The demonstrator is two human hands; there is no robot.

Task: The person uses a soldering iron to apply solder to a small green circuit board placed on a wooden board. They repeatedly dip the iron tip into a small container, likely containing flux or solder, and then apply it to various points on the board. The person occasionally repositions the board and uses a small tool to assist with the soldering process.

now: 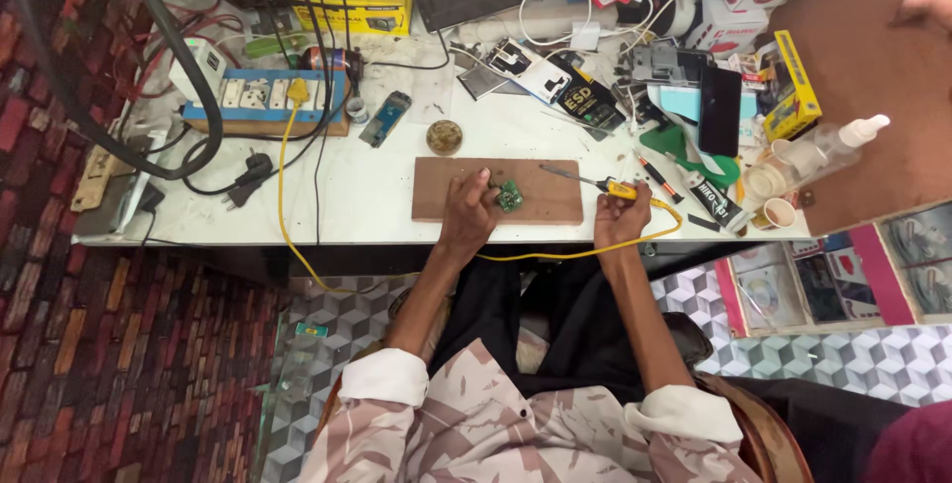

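Observation:
A small green circuit board [510,196] lies on a brown wooden board [540,207] at the front of the white table [377,190]. My left hand [469,205] rests on the wooden board with its fingertips pressing the circuit board's left edge. My right hand [621,215] grips a yellow-handled soldering iron [593,181]. Its metal tip points left, over the wooden board, a little to the right of the circuit board. The iron's yellow cable [288,200] loops off the table's front edge and runs to a power strip.
A blue-and-white power strip [263,98] sits at the back left with cables. A round solder-paste tin [444,136] stands behind the wooden board. Boxes, a black phone [719,111], tools, small cups and a clear squeeze bottle [828,149] crowd the right side. Another person's hand [927,7] shows top right.

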